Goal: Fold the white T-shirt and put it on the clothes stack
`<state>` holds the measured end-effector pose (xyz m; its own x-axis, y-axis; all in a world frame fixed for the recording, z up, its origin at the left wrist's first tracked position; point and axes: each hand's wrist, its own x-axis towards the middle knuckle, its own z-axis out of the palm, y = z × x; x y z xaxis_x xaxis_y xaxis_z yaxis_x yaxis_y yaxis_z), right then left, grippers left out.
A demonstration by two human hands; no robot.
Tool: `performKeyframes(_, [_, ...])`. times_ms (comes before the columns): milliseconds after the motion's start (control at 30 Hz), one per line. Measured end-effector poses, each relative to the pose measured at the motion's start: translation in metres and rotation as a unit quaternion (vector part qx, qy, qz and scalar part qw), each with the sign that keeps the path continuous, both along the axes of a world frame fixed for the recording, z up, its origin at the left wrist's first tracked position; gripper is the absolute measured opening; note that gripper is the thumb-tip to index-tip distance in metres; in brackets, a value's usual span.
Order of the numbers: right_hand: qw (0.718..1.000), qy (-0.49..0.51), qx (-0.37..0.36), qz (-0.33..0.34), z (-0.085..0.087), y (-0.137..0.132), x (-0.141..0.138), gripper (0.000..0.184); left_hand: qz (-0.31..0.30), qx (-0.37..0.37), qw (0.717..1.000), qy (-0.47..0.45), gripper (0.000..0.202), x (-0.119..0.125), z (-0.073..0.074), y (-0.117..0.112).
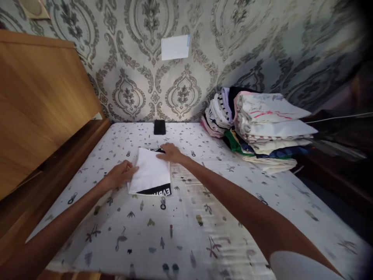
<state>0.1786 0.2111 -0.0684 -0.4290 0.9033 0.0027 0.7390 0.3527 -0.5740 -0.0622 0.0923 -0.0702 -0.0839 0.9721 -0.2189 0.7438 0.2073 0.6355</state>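
A folded white garment [150, 171] with a black band and white letters lies on the printed bed sheet [186, 217]. My left hand [119, 175] rests at its left edge, fingers curled against the fabric. At the garment's far right corner, my right hand [170, 152] lies flat with fingers stretched out. Both arms reach forward over the bed.
A stack of folded clothes [262, 128] sits at the right, against the patterned wall. A black phone [159, 126] lies at the far edge of the bed. A wooden headboard [37, 101] runs along the left. A white paper [175, 47] hangs on the wall.
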Motion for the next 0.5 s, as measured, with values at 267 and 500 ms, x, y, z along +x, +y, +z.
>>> performKeyframes(267, [0.992,0.055,-0.101,-0.056,0.009,0.001,0.001,0.014,-0.059,-0.044,0.996,-0.042,0.032,0.010,0.010,-0.009])
performKeyframes(500, [0.971,0.116,-0.127,-0.166,0.003,-0.093,0.081,0.026,-0.201,0.022,0.977,-0.072,0.044,0.000,0.042,0.050])
